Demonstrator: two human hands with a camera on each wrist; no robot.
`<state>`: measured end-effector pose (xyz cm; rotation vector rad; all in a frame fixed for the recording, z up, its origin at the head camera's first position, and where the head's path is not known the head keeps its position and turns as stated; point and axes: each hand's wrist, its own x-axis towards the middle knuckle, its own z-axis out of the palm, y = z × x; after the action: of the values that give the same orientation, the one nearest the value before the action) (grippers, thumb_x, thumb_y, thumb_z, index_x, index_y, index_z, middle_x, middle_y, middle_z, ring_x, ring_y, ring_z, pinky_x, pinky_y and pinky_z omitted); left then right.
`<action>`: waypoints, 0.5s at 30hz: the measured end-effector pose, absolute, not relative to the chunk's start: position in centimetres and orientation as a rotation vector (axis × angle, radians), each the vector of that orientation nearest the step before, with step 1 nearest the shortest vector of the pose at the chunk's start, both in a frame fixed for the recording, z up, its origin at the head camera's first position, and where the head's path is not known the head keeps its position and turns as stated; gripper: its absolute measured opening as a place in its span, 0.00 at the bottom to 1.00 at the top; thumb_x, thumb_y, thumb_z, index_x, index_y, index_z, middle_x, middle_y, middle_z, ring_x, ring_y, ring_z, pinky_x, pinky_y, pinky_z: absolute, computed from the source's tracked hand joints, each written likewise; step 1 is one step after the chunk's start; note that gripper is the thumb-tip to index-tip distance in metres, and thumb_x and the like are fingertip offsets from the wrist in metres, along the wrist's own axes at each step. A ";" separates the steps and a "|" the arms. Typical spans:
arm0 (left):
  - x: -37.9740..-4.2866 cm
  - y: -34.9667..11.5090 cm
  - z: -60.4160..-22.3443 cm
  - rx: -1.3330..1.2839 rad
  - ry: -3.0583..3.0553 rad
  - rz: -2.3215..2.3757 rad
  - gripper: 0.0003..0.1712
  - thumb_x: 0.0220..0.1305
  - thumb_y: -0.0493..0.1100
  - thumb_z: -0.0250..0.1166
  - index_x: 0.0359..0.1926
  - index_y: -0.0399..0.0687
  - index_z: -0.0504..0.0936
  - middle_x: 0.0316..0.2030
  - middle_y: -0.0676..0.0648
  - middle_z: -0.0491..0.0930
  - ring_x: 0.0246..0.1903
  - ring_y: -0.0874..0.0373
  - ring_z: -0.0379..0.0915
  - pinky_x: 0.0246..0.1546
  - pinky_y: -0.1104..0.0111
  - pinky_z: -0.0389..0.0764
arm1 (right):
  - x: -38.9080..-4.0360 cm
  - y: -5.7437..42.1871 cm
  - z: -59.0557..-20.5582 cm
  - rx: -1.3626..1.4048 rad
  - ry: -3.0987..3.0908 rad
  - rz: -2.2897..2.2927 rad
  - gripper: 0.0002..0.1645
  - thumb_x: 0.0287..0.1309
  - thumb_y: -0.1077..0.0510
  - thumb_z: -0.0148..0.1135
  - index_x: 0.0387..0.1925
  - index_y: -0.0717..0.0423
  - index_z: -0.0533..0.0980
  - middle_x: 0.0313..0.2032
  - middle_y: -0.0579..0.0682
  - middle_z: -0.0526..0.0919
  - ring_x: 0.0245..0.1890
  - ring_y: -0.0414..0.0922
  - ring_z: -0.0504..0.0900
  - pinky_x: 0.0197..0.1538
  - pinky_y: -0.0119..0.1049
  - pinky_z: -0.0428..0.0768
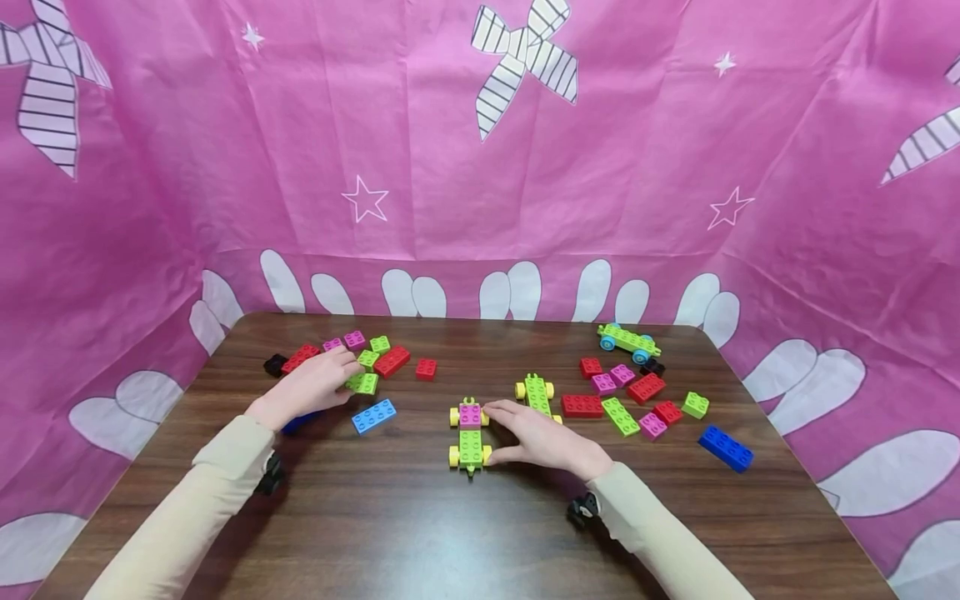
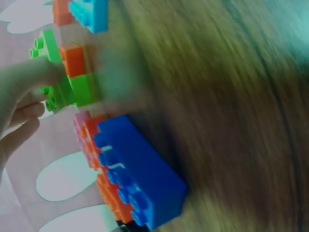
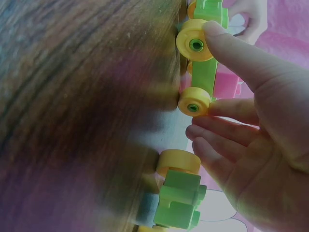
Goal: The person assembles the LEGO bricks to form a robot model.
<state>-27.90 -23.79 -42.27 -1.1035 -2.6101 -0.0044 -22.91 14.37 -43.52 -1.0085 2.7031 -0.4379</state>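
Observation:
My left hand (image 1: 321, 382) is among the loose bricks on the left, its thumb and fingers pinching a green brick (image 2: 60, 92) partly hidden by them. Close by lie a light blue brick (image 1: 374, 416) and a dark blue brick (image 2: 145, 169), the latter mostly covered by the arm in the head view. At the middle of the table stands a green toy car base (image 1: 470, 448) with yellow wheels, a pink brick (image 1: 470, 414) on its far end. My right hand (image 1: 543, 439) touches its right side, thumb on the near wheel (image 3: 195, 41) and index finger by the far one.
Another yellow-wheeled green base (image 1: 537, 392) stands just beyond the right hand. Several red, pink and green bricks lie to the right, with a dark blue brick (image 1: 726, 448) and a blue-wheeled green base (image 1: 628, 340). Pink cloth (image 1: 450, 208) hangs around the table (image 1: 420, 525).

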 end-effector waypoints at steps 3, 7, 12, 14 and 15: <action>-27.5 -23.4 -41.7 -1.094 -2.632 -0.063 0.21 0.42 0.40 0.75 0.40 0.42 0.82 0.35 0.47 0.79 0.37 0.56 0.73 0.39 0.63 0.80 | -22.9 14.4 -43.5 -1.006 2.701 -0.445 0.47 0.49 0.33 0.62 0.66 0.51 0.63 0.66 0.47 0.67 0.66 0.43 0.67 0.66 0.41 0.69; -27.0 -22.6 -41.1 -1.085 -2.670 -0.158 0.20 0.44 0.40 0.74 0.42 0.41 0.81 0.37 0.47 0.79 0.38 0.56 0.74 0.40 0.63 0.80 | -22.9 14.4 -43.5 -1.009 2.698 -0.452 0.47 0.49 0.33 0.62 0.66 0.51 0.63 0.66 0.47 0.67 0.66 0.43 0.67 0.66 0.41 0.69; -26.7 -21.5 -40.8 -1.109 -2.687 -0.270 0.20 0.46 0.40 0.73 0.42 0.42 0.81 0.37 0.49 0.79 0.36 0.60 0.74 0.39 0.65 0.80 | -22.9 14.4 -43.4 -1.028 2.701 -0.447 0.47 0.50 0.33 0.62 0.66 0.52 0.63 0.65 0.48 0.67 0.65 0.43 0.67 0.66 0.41 0.69; -26.6 -21.2 -40.9 -1.123 -2.693 -0.311 0.19 0.46 0.40 0.72 0.42 0.42 0.81 0.36 0.49 0.79 0.35 0.61 0.72 0.38 0.67 0.80 | -22.9 14.4 -43.3 -1.029 2.700 -0.447 0.47 0.50 0.34 0.62 0.66 0.52 0.63 0.65 0.48 0.67 0.65 0.44 0.67 0.66 0.41 0.69; -26.6 -21.0 -41.0 -1.130 -2.697 -0.333 0.18 0.46 0.40 0.72 0.42 0.42 0.81 0.36 0.50 0.78 0.34 0.62 0.72 0.37 0.68 0.80 | -22.9 14.4 -43.3 -1.029 2.701 -0.448 0.47 0.50 0.34 0.62 0.66 0.52 0.63 0.65 0.48 0.68 0.65 0.44 0.67 0.66 0.41 0.69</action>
<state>-26.65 -21.01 -40.95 -1.1304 -2.6968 -0.3332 -22.87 14.38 -43.31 -1.0293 2.7007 -0.4483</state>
